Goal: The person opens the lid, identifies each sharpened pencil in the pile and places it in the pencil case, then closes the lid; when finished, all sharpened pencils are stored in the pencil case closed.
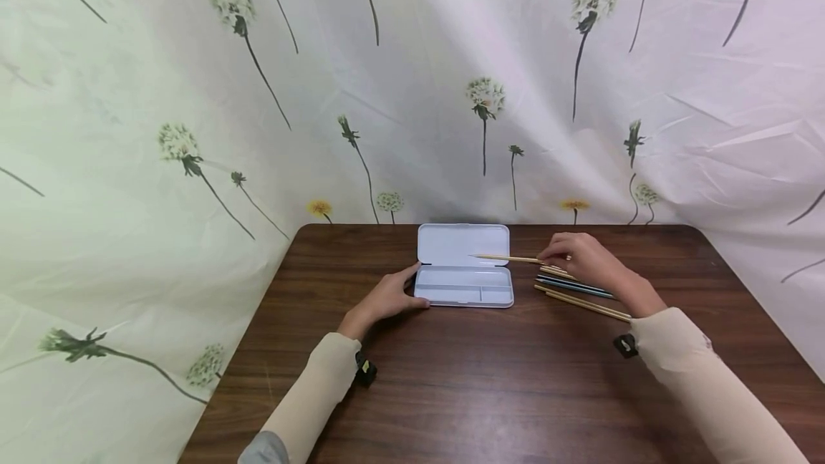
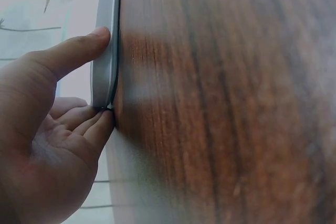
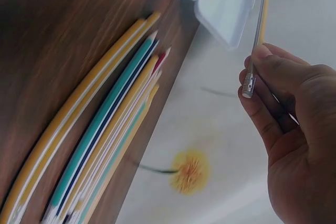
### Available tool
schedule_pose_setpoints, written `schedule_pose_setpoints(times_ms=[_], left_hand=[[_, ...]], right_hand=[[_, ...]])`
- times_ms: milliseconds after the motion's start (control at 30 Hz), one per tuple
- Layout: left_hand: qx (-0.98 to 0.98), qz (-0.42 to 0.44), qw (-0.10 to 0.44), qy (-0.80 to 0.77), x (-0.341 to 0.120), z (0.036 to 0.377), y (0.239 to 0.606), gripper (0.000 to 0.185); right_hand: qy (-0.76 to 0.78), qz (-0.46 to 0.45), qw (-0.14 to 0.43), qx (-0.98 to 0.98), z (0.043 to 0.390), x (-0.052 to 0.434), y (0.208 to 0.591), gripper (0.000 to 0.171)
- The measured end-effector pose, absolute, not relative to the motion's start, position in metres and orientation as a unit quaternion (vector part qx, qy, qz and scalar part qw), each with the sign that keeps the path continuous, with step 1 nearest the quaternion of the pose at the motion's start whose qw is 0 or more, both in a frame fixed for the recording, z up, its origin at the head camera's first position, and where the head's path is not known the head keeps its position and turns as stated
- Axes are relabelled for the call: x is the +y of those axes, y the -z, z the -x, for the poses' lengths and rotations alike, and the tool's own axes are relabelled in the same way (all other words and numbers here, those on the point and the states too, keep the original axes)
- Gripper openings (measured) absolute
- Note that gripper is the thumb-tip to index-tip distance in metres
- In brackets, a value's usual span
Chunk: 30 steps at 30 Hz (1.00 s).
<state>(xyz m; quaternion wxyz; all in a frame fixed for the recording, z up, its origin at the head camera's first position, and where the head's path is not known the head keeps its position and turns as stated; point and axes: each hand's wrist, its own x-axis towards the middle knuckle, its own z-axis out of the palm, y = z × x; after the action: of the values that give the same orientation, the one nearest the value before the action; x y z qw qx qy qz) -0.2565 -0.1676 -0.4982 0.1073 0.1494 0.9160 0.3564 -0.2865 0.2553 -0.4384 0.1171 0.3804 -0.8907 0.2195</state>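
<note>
A white pencil case [image 1: 462, 286] lies opened on the table, its hinged lid [image 1: 462, 244] laid back behind it. My left hand [image 1: 387, 297] grips the left end of the case, thumb along the front side and fingers at the back corner. In my right hand [image 1: 583, 258] a yellow pencil [image 1: 509, 258] is pinched near its ferrule end. Its sharpened tip points left, over the lid in the head view. Under and beside that hand lies a loose row of several pencils [image 3: 105, 114], yellow, teal and dark blue among them.
The brown wooden table [image 1: 490, 378] ends just behind the lid, against a white curtain [image 1: 419, 92] printed with dandelions. Inside the case's lower half, low dividers [image 1: 480, 293] mark off a long compartment and smaller ones in front.
</note>
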Motion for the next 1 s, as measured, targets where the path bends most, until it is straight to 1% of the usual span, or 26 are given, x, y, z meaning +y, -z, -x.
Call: schedule_pose_setpoints(times_ms=[200, 500, 700, 1000], left_hand=[[0.916, -0.145, 0.105, -0.36, -0.167, 0.255, 0.497, 0.093], [0.913, -0.145, 0.103, -0.366, -0.167, 0.256, 0.499, 0.093], [0.915, -0.146, 0.102, -0.363, -0.167, 0.257, 0.501, 0.093], [0.914, -0.144, 0.105, -0.364, -0.167, 0.257, 0.501, 0.093]], right_hand=[[-0.216, -0.39, 0.091, -0.89, 0.291, 0.23, 0.438, 0.019], [-0.225, -0.416, 0.077, -0.878, 0.296, 0.196, 0.445, 0.013], [-0.216, -0.412, 0.053, -0.883, 0.302, 0.181, 0.454, 0.012], [-0.2, -0.415, 0.035, -0.887, 0.309, 0.164, 0.471, 0.012]])
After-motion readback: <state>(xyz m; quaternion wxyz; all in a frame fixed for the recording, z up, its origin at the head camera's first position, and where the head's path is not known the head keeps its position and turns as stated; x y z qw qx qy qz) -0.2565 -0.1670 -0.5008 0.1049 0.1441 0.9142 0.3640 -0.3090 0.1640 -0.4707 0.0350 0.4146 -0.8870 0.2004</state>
